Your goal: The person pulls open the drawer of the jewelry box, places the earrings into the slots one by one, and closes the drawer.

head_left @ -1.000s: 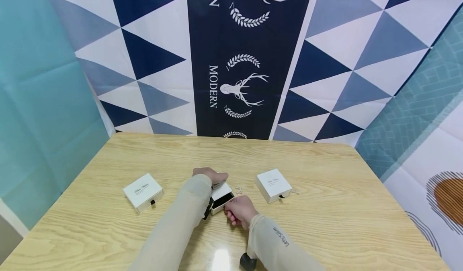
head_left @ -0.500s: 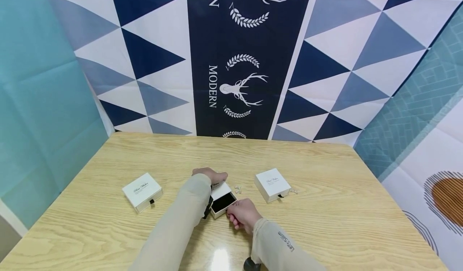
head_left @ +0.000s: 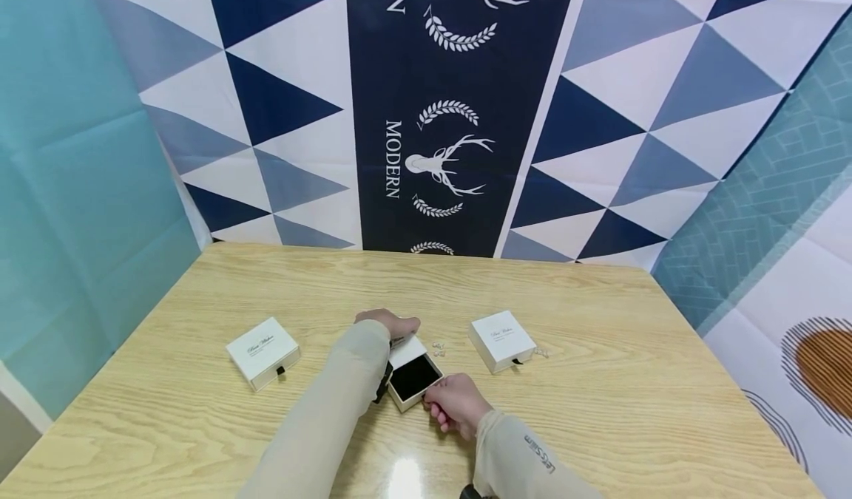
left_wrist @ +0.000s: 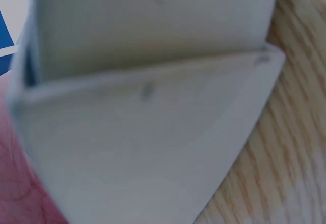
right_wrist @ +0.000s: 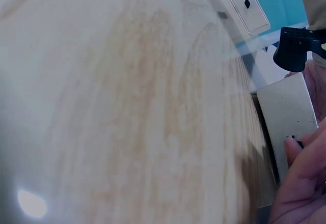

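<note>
A white slide-out gift box sits mid-table in the head view, its sleeve (head_left: 408,350) partly covered by my left hand (head_left: 388,323), which holds it from the far side. The drawer (head_left: 416,378), lined in black, stands well out of the sleeve toward me and looks bare inside. At the drawer's front, my right hand (head_left: 458,404) pinches the small black pull tab (right_wrist: 299,143) between thumb and curled fingers. In the left wrist view the white box wall (left_wrist: 127,147) fills the picture, with part of the left palm beside it.
A lidded white box (head_left: 262,352) with a black tab lies on the left. Another white box (head_left: 504,340) is on the right, with small shiny trinkets (head_left: 541,352) beside it. More tiny trinkets (head_left: 438,349) lie right of the middle box. Patterned cloth (head_left: 439,114) hangs behind the wooden table.
My right hand has moved toward me and slightly right, drawing the drawer farther out of the sleeve, so more black lining shows. The left hand has stayed in place.
</note>
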`<state>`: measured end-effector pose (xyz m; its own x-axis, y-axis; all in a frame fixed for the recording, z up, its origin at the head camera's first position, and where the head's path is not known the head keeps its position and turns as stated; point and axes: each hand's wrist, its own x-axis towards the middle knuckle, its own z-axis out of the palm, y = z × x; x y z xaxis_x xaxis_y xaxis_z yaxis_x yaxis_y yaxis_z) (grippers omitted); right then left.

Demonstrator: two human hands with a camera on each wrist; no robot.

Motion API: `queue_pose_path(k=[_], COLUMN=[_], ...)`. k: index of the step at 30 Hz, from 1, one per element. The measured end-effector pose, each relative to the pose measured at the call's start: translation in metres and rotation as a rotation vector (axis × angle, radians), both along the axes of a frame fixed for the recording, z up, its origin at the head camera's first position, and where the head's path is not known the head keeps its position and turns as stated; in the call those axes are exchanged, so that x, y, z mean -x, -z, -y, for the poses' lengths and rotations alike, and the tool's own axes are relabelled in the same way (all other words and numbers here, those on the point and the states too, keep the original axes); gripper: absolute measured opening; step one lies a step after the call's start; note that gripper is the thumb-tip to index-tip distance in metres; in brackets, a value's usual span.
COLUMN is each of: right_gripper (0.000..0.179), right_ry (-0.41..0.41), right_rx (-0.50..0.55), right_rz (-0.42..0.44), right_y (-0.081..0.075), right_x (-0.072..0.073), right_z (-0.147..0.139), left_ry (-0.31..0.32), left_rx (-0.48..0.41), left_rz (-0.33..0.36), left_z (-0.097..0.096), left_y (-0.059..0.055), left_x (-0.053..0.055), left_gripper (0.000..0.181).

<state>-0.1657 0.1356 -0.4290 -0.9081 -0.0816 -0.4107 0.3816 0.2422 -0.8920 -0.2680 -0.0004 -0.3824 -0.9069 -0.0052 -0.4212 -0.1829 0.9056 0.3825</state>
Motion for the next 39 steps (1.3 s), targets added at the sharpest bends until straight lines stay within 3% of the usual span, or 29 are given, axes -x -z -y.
queue_pose_path(k=[5,11,17,22,25,33,39], right_gripper=[0.016,0.014,0.015,0.015,0.015,0.014,0.013], right_ry=[-0.005,0.006,0.017,0.02,0.033,0.016,-0.007], right_rx=[-0.004,0.023,0.03,0.028,0.022,0.0,-0.008], right_rz=[0.024,0.008,-0.012,-0.018,-0.022,0.001,0.01], right_y=[0.003,0.006,0.005,0.006,0.006,0.003,0.004], right_x=[-0.002,-0.001,0.005,0.009,0.011,0.012,0.009], right_z=[0.0,0.003,0.004,0.003,0.002,-0.001,-0.004], left_ry=[-0.04,0.014,0.121,0.285,0.317,0.2,0.129], left_rx=[-0.03,-0.02,-0.036,-0.129,-0.154,-0.254,-0.268], left_rz=[0.024,0.008,-0.062,-0.103,-0.11,-0.166,-0.156], left_z=[0.004,0.014,0.039,0.063,0.072,0.08,0.079], left_y=[0.004,0.005,0.01,0.006,0.006,0.02,0.02], left_x=[0.0,0.003,0.016,0.021,0.019,0.015,0.011], left_gripper=[0.065,0.071,0.068,0.042,0.031,0.041,0.051])
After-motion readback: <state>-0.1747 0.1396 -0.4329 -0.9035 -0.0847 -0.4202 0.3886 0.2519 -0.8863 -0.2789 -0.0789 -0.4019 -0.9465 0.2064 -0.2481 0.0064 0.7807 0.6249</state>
